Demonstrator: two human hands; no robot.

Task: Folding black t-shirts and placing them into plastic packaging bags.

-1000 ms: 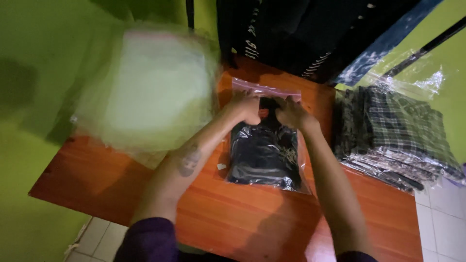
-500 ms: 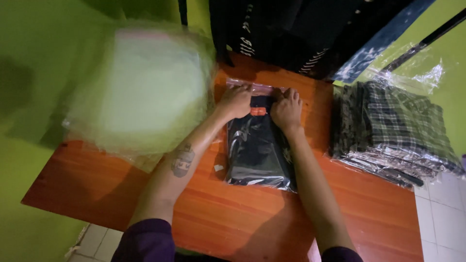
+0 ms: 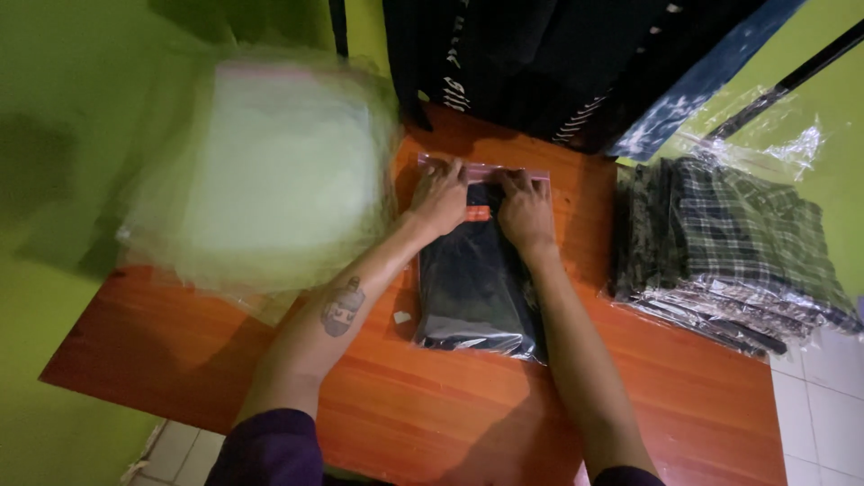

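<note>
On the orange wooden desk (image 3: 684, 387), lying lengthwise away from the body: clear plastic bag holding a folded black garment (image 3: 477, 283). Pressed flat side by side on its far pink-edged end, left hand (image 3: 441, 196) and right hand (image 3: 525, 207), equally near, fingers spread.

Only one view is given, from a camera worn on the person's head. The scene is seen from above, looking steeply down and a little forward over both forearms. The orange wooden table (image 3: 432, 396) is seen from close by and fills the middle. The green wall (image 3: 81, 99) is caught at the left, and white floor tiles (image 3: 823, 396) at the lower right.
</note>
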